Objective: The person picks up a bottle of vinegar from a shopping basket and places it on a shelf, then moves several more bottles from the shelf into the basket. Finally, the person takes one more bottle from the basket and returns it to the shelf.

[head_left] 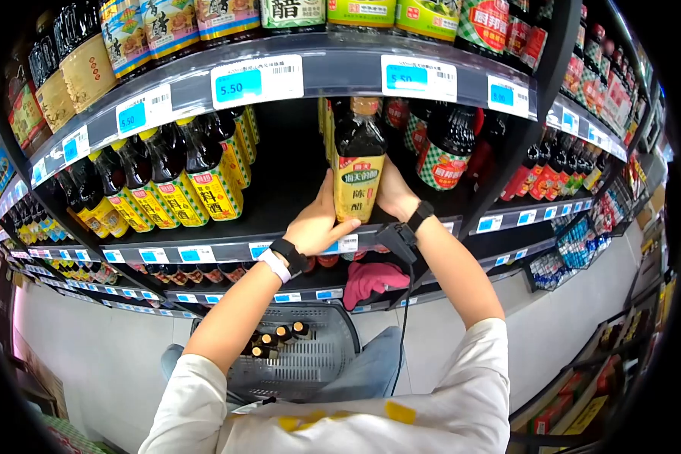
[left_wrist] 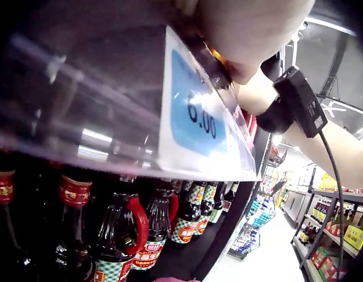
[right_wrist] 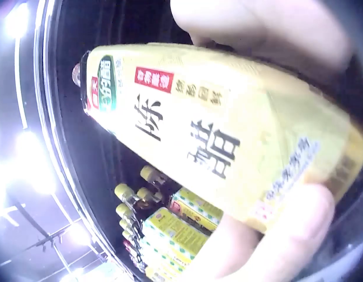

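A vinegar bottle point(head_left: 358, 172) with a yellow label stands upright at the front of the middle shelf, between my two hands. My left hand point(head_left: 315, 224) grips its lower left side, the thumb across the base of the label. Along the right side lies my right hand point(head_left: 396, 191), its fingers partly hidden behind the bottle. In the right wrist view the label of the vinegar bottle point(right_wrist: 187, 111) faces the camera, with the left thumb point(right_wrist: 302, 214) pressed near its bottom edge. The left wrist view mostly shows the shelf edge with a price tag point(left_wrist: 196, 117).
Cooking wine bottles point(head_left: 170, 189) stand left on this shelf, bottles with green-checked labels point(head_left: 443, 155) at right. The upper shelf edge point(head_left: 340, 68) overhangs. Below are a grey basket point(head_left: 295, 371) holding several dark bottles and a pink cloth point(head_left: 371, 282). A cable point(head_left: 405, 333) hangs from the right wrist.
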A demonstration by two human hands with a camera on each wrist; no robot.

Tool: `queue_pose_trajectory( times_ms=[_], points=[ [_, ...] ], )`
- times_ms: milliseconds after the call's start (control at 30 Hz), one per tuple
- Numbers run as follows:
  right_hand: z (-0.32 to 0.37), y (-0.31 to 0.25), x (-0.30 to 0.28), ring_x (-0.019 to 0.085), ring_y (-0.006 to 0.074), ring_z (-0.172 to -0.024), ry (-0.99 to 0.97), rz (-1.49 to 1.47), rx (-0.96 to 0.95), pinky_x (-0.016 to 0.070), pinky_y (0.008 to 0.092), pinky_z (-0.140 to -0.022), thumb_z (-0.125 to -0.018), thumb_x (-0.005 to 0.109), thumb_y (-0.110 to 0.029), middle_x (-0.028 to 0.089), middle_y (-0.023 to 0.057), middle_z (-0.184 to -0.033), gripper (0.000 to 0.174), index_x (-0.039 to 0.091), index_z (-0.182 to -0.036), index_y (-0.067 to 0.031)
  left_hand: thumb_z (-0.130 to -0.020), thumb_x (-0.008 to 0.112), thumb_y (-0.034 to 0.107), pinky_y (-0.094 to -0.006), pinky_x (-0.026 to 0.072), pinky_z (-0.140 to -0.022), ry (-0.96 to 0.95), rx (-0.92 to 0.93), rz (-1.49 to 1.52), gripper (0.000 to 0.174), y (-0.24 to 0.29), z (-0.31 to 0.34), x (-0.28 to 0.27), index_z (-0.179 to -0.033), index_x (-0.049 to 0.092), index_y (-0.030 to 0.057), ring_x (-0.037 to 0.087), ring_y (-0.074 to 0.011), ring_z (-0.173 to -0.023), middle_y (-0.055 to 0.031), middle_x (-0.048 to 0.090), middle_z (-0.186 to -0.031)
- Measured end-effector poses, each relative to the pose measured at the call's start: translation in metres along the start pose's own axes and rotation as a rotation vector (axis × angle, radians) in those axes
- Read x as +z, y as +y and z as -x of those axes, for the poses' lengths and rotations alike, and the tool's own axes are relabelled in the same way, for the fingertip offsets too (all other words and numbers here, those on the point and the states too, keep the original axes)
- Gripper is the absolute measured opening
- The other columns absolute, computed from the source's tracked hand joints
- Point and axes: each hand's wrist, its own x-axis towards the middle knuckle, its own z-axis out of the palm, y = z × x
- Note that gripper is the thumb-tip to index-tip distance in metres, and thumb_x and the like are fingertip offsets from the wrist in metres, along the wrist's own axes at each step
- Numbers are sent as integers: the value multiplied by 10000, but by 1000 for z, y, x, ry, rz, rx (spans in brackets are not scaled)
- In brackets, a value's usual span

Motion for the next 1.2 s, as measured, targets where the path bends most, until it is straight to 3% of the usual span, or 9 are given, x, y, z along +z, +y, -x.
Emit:
queue_pose_trajectory(
  times_ms=[67,600,1000,1067,1200],
  points=[
    [-2,7,-2,571,182,-1071,-2,-25,27,451,335,-927,-1006,238,-501,600,66,-1171,545,517,-1235,-93,-821,663,351,-366,419,-993,20,9,-21,986,-2,0,2,-1425,28,-101,439,-426,-1232,-345,205,-1447],
    [6,20,10,604,201,-1050,78,-106,15,493,326,-889,-991,244,-528,605,87,-1185,564,490,-1291,-118,-848,638,370,-371,438,-971,-74,-54,-50,1005,-5,-3,3,-1424,-39,-99,490,-411,-1191,-356,213,-1440],
    [6,23,12,617,197,-1026,70,-88,10,504,316,-867,-991,243,-523,614,87,-1158,561,481,-1290,-113,-850,639,344,-378,463,-931,-67,-60,-48,1003,-3,-2,3,-1425,-57,-93,544,-404,-1125,-343,358,-1366],
    [9,20,16,639,213,-979,133,-103,8,529,341,-844,-1008,257,-400,632,103,-1121,469,517,-1224,-76,-846,644,336,-376,465,-928,-64,-60,-29,1005,-1,-3,2,-1427,-57,-90,547,-401,-1122,-342,361,-1365],
    [-6,35,2,640,214,-967,157,-164,-23,528,340,-835,-1009,279,-384,633,105,-1120,444,519,-1221,-75,-840,652,321,-373,464,-932,-50,-23,-35,1007,2,-3,0,-1424,-53,-98,547,-393,-1126,-342,348,-1374]
  ],
)
